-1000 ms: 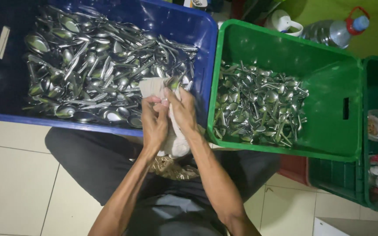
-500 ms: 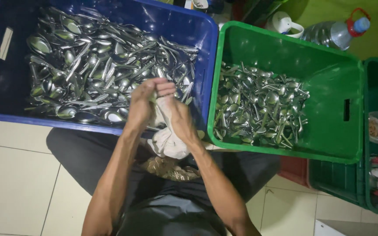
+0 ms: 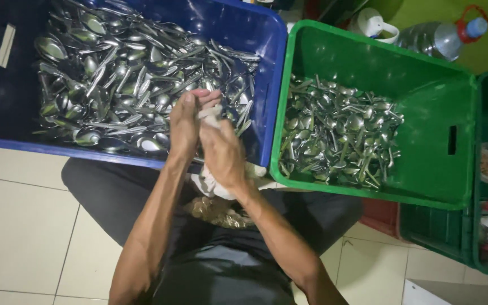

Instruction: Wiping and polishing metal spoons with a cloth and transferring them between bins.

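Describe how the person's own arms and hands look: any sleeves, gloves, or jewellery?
Both forearms are bare up to the picture's lower edge; no sleeves show. The left hand and the right hand wear no gloves. No ring, watch or bracelet can be seen. The arms are slim, and nothing is marked on them.

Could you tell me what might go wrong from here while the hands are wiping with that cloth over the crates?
The left hand and right hand press the white cloth together at the blue crate; whatever sits inside is hidden and might slip out. The cloth's loose end could snag on spoons. Cutlery piled in the green crate may poke fingers.
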